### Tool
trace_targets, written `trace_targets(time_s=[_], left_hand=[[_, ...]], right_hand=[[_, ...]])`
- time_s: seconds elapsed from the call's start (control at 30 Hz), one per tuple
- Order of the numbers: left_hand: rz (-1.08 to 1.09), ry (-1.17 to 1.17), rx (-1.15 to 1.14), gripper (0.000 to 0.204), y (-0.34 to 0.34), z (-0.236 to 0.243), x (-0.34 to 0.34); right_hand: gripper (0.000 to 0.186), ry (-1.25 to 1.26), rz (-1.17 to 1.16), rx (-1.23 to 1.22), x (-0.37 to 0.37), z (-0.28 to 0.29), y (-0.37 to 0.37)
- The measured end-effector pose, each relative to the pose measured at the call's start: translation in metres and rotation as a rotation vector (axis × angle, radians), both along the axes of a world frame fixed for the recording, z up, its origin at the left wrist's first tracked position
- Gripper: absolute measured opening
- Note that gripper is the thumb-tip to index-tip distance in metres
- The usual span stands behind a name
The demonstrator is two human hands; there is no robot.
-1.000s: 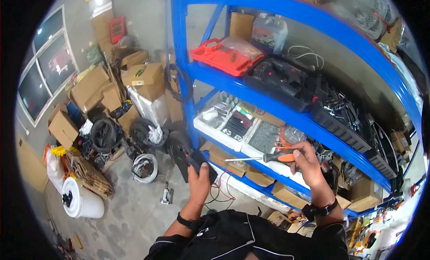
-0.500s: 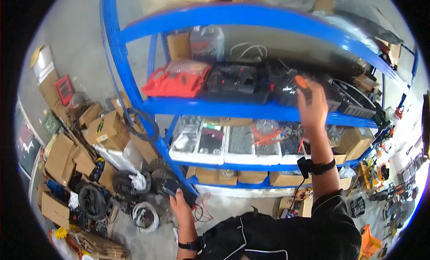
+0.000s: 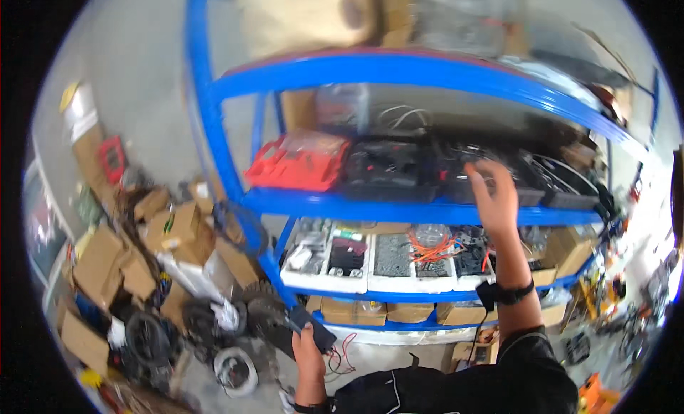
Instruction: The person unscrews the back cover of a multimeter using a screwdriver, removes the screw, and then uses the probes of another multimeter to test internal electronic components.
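My left hand (image 3: 308, 348) grips a dark box-shaped device (image 3: 320, 334) low in front of the shelving; red and black leads (image 3: 345, 351) hang beside it. My right hand (image 3: 496, 193) is raised at the blue middle shelf (image 3: 399, 209), over the front of a black bin of dark parts (image 3: 459, 189). Its thumb and forefinger are apart with a gap between them, and I see nothing in them. The orange thing is out of sight. To the left stand an open black tool case (image 3: 388, 168) and a red case (image 3: 299, 163).
A grey bin of cables (image 3: 559, 182) is right of my right hand. White trays of small parts (image 3: 390, 261) fill the lower shelf, with an orange cord coil (image 3: 434, 249). Cardboard boxes (image 3: 103, 264), tyres (image 3: 146, 335) and a white cable coil (image 3: 235, 371) crowd the floor at left.
The orange thing at my right fingertips no longer shows, and those fingers have parted. The shelving sits lower in view. My left hand still holds the dark device.
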State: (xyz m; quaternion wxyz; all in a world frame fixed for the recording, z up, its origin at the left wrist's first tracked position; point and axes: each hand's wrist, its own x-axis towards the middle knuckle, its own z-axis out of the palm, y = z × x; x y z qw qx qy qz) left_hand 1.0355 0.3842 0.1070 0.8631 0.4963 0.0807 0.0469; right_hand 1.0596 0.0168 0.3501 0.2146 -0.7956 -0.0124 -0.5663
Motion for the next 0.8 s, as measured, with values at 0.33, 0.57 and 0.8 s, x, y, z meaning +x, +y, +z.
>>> trace_targets(time_s=[0.33,0.57,0.8], left_hand=[[-0.210,-0.194,-0.406,0.062,0.020,0.035,0.003],[-0.252,-0.163,-0.119,0.058,0.016,0.008,-0.025],[-0.253,-0.206,-0.121,0.055,-0.010,0.026,-0.053]], right_hand=[[0.032,1.102,1.005,0.238,-0.006,-0.155,0.171],[0.053,1.483,1.349,0.881,-0.016,-0.242,0.207],[0.048,1.635,1.837,1.218,-0.022,-0.238,0.188]])
